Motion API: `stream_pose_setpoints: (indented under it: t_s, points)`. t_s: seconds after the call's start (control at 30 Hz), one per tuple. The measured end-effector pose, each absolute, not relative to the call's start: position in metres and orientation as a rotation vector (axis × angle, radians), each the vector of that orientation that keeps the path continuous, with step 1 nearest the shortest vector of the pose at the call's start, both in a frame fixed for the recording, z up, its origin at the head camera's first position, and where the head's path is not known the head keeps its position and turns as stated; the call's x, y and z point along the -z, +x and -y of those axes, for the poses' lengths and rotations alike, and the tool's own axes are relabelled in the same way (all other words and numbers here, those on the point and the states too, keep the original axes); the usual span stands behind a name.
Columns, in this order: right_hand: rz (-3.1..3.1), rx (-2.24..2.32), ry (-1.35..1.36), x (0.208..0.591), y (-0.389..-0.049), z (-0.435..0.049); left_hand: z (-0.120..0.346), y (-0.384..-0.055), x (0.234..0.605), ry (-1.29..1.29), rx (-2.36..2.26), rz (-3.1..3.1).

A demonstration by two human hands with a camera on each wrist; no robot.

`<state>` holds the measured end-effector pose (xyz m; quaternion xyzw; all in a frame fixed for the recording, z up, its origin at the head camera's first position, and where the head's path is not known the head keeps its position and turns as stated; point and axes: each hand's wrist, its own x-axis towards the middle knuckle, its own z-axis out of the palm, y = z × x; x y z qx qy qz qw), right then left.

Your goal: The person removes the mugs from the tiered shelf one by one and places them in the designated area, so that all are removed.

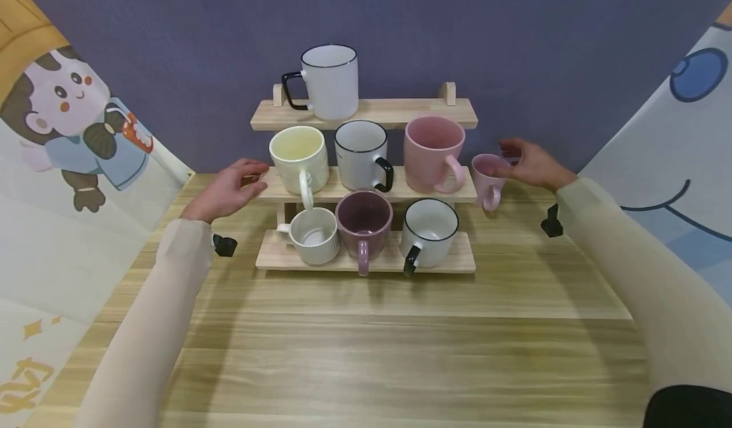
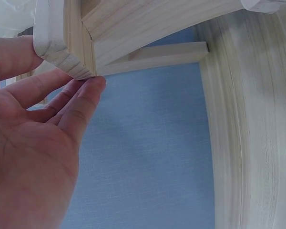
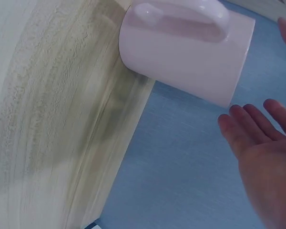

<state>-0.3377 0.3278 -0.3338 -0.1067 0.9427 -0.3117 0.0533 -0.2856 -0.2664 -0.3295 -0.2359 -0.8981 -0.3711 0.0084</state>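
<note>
While the small tapered pink mug [image 1: 487,177] stands upright on the wood-grain tabletop [image 1: 366,352], just beside the pale wooden three-tier rack [image 1: 400,112], the right hand [image 1: 534,163] has its fingers loose and parted about the rim, though whether a fingertip touches is hard to tell. The left hand [image 1: 225,190] pinches the left end of the rack's middle board [image 1: 280,190]; above, a tall white black-rimmed mug [image 1: 330,85] stands before the dark blue backdrop [image 1: 515,47].

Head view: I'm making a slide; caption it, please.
Seven mugs on a tiered wooden rack, left hand at its edge, right hand by a smaller pink mug.
</note>
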Motion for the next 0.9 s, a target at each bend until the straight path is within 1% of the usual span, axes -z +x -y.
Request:
stream_pose_setpoints:
  t_s: [0.17, 0.63, 0.9]
  points:
    - [-2.89, 1.036, -0.334, 0.331, -0.333, -0.327, 0.267, -0.286, 0.331, -0.728, 1.148, 2.809]
    - [-2.992, 1.136, -0.54, 0.309, -0.309, -0.308, 0.264, -0.283, 0.327, -0.705, 1.184, 2.821]
    - [-2.979, 1.117, -0.661, 0.312, -0.29, -0.298, 0.264, -0.284, 0.328, -0.701, 1.203, 2.811]
